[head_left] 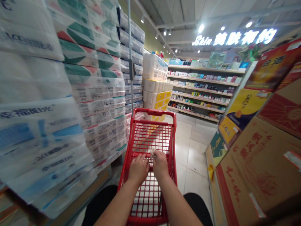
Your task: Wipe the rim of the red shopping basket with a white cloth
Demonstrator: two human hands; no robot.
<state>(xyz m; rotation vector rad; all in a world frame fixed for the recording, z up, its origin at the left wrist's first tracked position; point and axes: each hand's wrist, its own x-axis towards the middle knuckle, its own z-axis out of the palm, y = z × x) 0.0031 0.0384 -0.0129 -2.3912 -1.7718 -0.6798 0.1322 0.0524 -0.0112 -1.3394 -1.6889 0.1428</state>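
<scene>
A red plastic shopping cart (134, 138) with a grid-like basket stands straight in front of me, between my knees. My left hand (138, 169) is closed, its fingers curled over the crossbar in the middle of the cart. Just to its right, my right hand (160, 164) is closed too, thumb and fingers pinching a small crumpled white tissue (153, 153). The two hands almost touch at the thumbs. What lies beneath the palms is hidden.
Tall stacks of wrapped tissue packs (94, 81) line the left side. Printed cartons (258, 157) are piled on the right. A tiled floor aisle (195, 150) runs ahead to shelves of small goods (202, 81). A thin metal pole (129, 37) rises behind the cart's left corner.
</scene>
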